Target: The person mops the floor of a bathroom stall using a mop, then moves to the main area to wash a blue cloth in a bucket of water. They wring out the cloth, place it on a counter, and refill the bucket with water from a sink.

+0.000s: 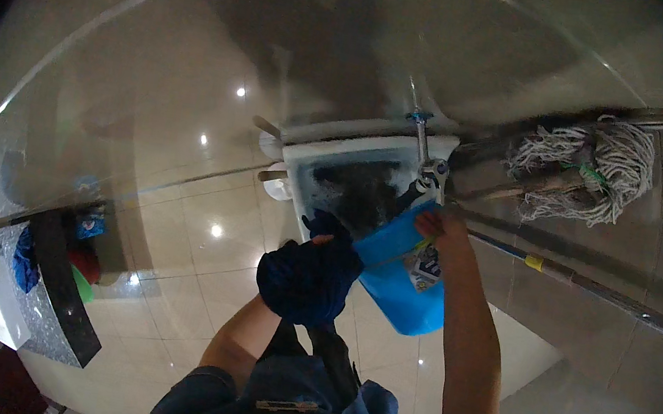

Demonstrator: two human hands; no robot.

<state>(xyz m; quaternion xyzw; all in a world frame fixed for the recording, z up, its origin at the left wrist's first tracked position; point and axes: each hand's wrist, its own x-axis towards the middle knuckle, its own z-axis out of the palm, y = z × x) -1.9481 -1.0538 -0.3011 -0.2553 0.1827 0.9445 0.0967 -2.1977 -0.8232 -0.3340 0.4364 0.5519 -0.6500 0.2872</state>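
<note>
A dark blue bundle of cloth (308,274) is gripped by my left hand (321,240), which is mostly covered by the fabric. Part of the bundle hangs over the near left edge of a white sink (373,142). My right hand (441,225) has curled fingers against a bright blue plastic basin (394,236) at the sink's near right side. Just below that hand is a printed plastic packet (424,269); whether my fingers hold it or the basin is unclear. Above the sink's right part stands a metal tap (431,164). The sink's inside looks dark and wet.
A string mop head (588,168) leans to the right, with a long pole (601,292) below it. White round-headed items with wooden handles (275,176) sit left of the sink. Far left is a granite counter (51,300) with blue cloth (26,264). Shiny floor tiles (209,291) surround me.
</note>
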